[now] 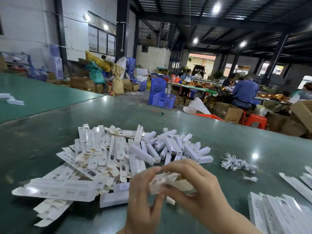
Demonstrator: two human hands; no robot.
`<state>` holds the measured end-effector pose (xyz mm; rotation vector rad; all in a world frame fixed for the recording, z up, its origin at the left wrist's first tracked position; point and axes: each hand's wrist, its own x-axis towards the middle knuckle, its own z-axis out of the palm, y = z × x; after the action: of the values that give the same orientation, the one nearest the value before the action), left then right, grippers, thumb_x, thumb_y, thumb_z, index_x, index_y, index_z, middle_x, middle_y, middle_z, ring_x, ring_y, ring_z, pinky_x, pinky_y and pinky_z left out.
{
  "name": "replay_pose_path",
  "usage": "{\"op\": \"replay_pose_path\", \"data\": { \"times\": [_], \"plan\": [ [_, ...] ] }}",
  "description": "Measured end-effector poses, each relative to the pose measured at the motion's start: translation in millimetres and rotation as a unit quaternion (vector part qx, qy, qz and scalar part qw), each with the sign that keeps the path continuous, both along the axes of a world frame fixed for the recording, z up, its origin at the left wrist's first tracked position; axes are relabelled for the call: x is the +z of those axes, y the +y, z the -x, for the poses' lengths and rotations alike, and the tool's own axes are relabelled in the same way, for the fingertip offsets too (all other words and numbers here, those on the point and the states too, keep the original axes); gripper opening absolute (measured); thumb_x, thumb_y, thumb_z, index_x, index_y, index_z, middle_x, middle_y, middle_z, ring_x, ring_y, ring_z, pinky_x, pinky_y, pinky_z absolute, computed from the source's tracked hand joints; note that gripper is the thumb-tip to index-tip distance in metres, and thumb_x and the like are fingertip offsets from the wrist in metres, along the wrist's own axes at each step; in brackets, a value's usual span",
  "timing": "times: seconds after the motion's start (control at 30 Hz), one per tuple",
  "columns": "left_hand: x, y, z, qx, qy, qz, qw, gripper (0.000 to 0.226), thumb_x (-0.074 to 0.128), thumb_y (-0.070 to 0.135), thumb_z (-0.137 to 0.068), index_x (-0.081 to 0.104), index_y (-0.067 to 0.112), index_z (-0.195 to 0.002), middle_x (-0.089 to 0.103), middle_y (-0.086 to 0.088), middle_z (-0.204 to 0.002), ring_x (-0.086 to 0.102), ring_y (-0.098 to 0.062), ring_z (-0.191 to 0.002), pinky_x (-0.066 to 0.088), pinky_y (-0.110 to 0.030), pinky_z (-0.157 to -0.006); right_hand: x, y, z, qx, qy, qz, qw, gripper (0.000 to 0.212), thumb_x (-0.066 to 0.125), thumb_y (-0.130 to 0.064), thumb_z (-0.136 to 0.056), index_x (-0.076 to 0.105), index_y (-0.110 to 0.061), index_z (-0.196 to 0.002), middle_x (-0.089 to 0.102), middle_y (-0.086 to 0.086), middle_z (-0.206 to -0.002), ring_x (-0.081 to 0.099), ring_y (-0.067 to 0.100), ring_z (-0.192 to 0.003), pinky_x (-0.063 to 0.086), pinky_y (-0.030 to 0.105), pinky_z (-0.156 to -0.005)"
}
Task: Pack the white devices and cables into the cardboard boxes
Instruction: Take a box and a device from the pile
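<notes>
Across a green packing table (236, 132) in a busy warehouse, both the left hand (143, 196) and right hand (194, 183) pinch what appears to be a blurred cardboard box (167, 182), seemingly folding it open, with white devices (177, 147), cables (239, 163) and flat boxes (94, 154) heaped within reach.

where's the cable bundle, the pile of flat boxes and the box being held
cable bundle (239, 163), head view, middle of the white tangle
pile of flat boxes (94, 156), head view, centre of the heap
held box (166, 182), head view, its face between both hands

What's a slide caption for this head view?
Both hands unfolding a flat box beside piled white devices and cables.
</notes>
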<state>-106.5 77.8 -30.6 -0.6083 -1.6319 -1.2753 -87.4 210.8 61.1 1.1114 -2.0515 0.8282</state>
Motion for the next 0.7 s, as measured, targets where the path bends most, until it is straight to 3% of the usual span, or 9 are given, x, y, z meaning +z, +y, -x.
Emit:
{"op": "replay_pose_path", "data": {
  "times": [0.1, 0.17, 0.23, 0.33, 0.4, 0.5, 0.6, 0.7],
  "plan": [
    [2, -5, 1, 0.049, 0.052, 0.056, 0.996, 0.026, 0.040, 0.028, -0.093, 0.051, 0.019, -0.116, 0.054, 0.012, -0.114, 0.051, -0.007, -0.105, 0.044, -0.042, -0.081, 4, 3, -3, 0.052, -0.025, -0.041, 0.997, 0.033, 0.066, -0.038, -0.085, 0.060, -0.019, -0.112, 0.058, -0.004, -0.108, 0.060, 0.008, -0.090, 0.051, 0.021, -0.075],
    [3, -10, 0, 0.059, 0.029, 0.071, 0.995, 0.030, 0.042, 0.020, -0.078, 0.056, 0.021, -0.105, 0.058, 0.014, -0.103, 0.055, -0.005, -0.095, 0.040, -0.043, -0.078, 5, 4, -5, 0.045, -0.007, -0.064, 0.997, 0.032, 0.067, -0.040, -0.083, 0.062, -0.019, -0.106, 0.061, 0.002, -0.097, 0.061, 0.013, -0.079, 0.053, 0.027, -0.066],
    [6, -11, -3, 0.056, 0.026, 0.099, 0.993, 0.028, 0.042, 0.023, -0.076, 0.055, 0.023, -0.102, 0.060, 0.015, -0.095, 0.058, -0.005, -0.082, 0.037, -0.042, -0.076, 5, 1, -8, 0.009, -0.027, -0.037, 0.999, 0.029, 0.069, -0.044, -0.080, 0.060, -0.025, -0.099, 0.061, -0.002, -0.083, 0.059, 0.015, -0.063, 0.050, 0.026, -0.055],
    [7, -8, 1, 0.131, 0.081, 0.136, 0.979, 0.033, 0.050, 0.033, -0.082, 0.048, 0.009, -0.104, 0.063, -0.003, -0.087, 0.060, -0.015, -0.070, 0.039, -0.042, -0.070, 3, -7, -12, -0.050, -0.088, 0.021, 0.995, 0.028, 0.072, -0.048, -0.072, 0.057, -0.030, -0.087, 0.057, -0.015, -0.071, 0.050, 0.004, -0.049, 0.042, 0.014, -0.049],
    [7, -9, 5, 0.161, 0.093, 0.149, 0.971, 0.044, 0.054, 0.042, -0.085, 0.045, 0.005, -0.108, 0.064, -0.011, -0.083, 0.059, -0.017, -0.075, 0.039, -0.039, -0.073, 3, -12, -12, -0.083, -0.176, 0.077, 0.978, 0.029, 0.071, -0.053, -0.068, 0.057, -0.030, -0.080, 0.053, -0.007, -0.054, 0.043, 0.003, -0.039, 0.035, 0.011, -0.043],
    [8, -14, 6, 0.177, 0.099, 0.171, 0.964, 0.034, 0.047, 0.041, -0.093, 0.049, 0.011, -0.110, 0.069, -0.013, -0.090, 0.058, -0.019, -0.085, 0.039, -0.039, -0.073, 7, -14, -7, -0.085, -0.316, 0.151, 0.933, 0.031, 0.073, -0.055, -0.066, 0.060, -0.027, -0.070, 0.047, -0.001, -0.044, 0.041, 0.014, -0.032, 0.033, 0.018, -0.036],
    [11, -15, 4, 0.187, 0.077, 0.174, 0.964, 0.029, 0.044, 0.035, -0.096, 0.053, 0.015, -0.116, 0.068, -0.004, -0.103, 0.059, -0.016, -0.092, 0.041, -0.039, -0.077, 13, -13, 0, -0.072, -0.348, 0.173, 0.918, 0.025, 0.067, -0.047, -0.076, 0.064, -0.024, -0.067, 0.049, -0.005, -0.045, 0.043, 0.013, -0.035, 0.034, 0.015, -0.040],
    [15, -15, 3, 0.179, 0.068, 0.165, 0.968, 0.034, 0.039, 0.032, -0.100, 0.050, 0.010, -0.123, 0.069, -0.005, -0.105, 0.059, -0.016, -0.094, 0.045, -0.038, -0.079, 14, -9, 4, -0.062, -0.380, 0.192, 0.903, 0.041, 0.068, -0.056, -0.073, 0.065, -0.016, -0.063, 0.046, -0.006, -0.044, 0.041, 0.013, -0.040, 0.031, 0.015, -0.039]
  ]
}}
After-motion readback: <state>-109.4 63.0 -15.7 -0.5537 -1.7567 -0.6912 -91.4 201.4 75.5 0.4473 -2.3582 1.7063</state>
